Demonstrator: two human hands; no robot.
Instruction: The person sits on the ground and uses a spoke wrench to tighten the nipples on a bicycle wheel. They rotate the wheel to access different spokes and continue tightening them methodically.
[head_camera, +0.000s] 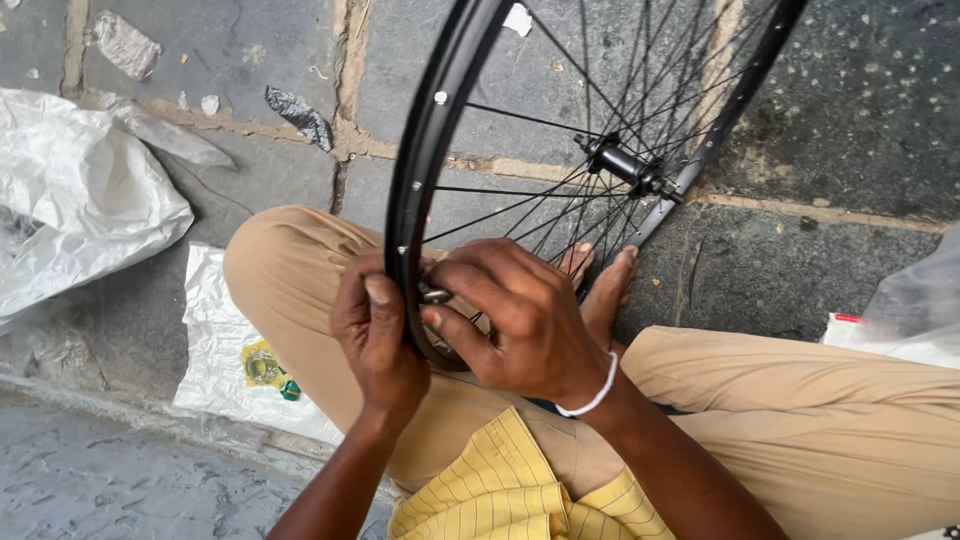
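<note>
While seated cross-legged on stone paving, gripping the black bicycle wheel (425, 150) upright across the lap. Left hand (375, 335) clamped around the rim; right hand (515, 320) pinching a small metal spoke tool (436, 295) at 1 nipple. Spokes laced to the hub (625, 165), tensioning seemingly unfinished. No containers visible, only white plastic bags (80, 200) nearby.

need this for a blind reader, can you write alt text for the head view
A person sitting cross-legged on stone paving works on a black bicycle rim: the left hand grips it while the right hand holds a small metal tool at its inner edge. Spokes run to the hub; a white bag lies to the left.
</note>
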